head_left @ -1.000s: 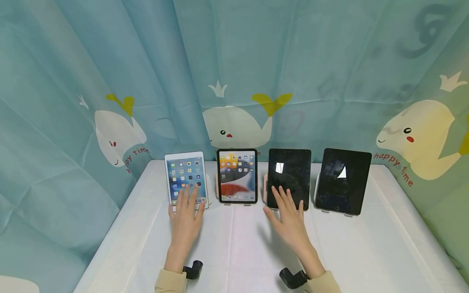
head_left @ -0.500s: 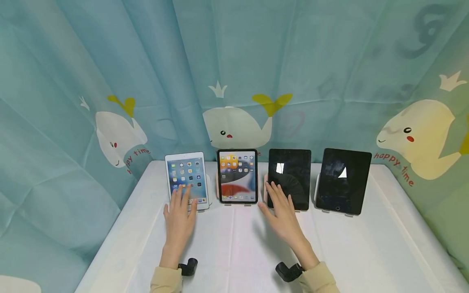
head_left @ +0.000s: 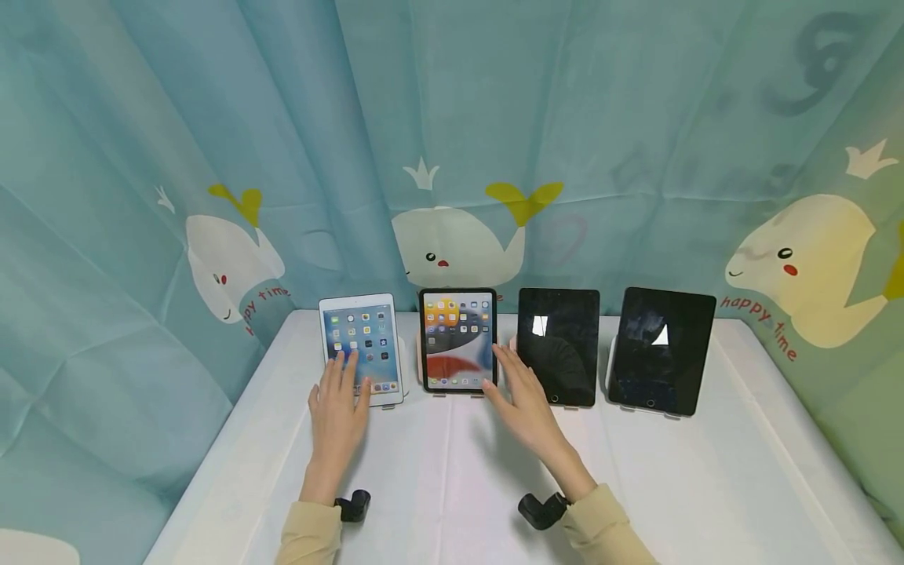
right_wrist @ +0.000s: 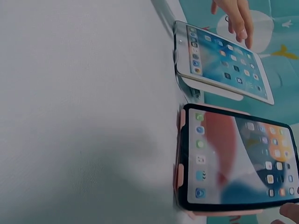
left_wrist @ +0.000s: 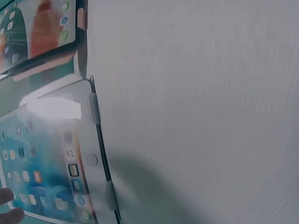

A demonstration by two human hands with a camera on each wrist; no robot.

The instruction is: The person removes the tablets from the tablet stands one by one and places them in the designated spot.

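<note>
Several tablets lean on stands in a row. My left hand [head_left: 337,416], fingers spread and fairly straight, is over the lower left of the white tablet [head_left: 370,333], whose screen shows app icons. In the right wrist view, the left hand's fingertips [right_wrist: 242,34] are at that tablet's far edge. My right hand [head_left: 526,404] has its fingers extended at the lower right edge of the black-framed tablet [head_left: 459,341], which is also lit with icons. Only fingertips [right_wrist: 290,212] of it show in the right wrist view. Neither hand grips anything.
Two dark-screened tablets, one right of centre [head_left: 561,337] and one farther right [head_left: 662,349], complete the row on the white-covered table [head_left: 438,502]. A blue curtain [head_left: 297,118] with whales hangs behind. Black devices sit on the left wrist [head_left: 355,506] and right wrist [head_left: 542,512].
Both hands have shifted left. The right hand has gone from the front of the third tablet to the second tablet's edge; the left has slid toward the white tablet's left side. The tablets have stayed put.
</note>
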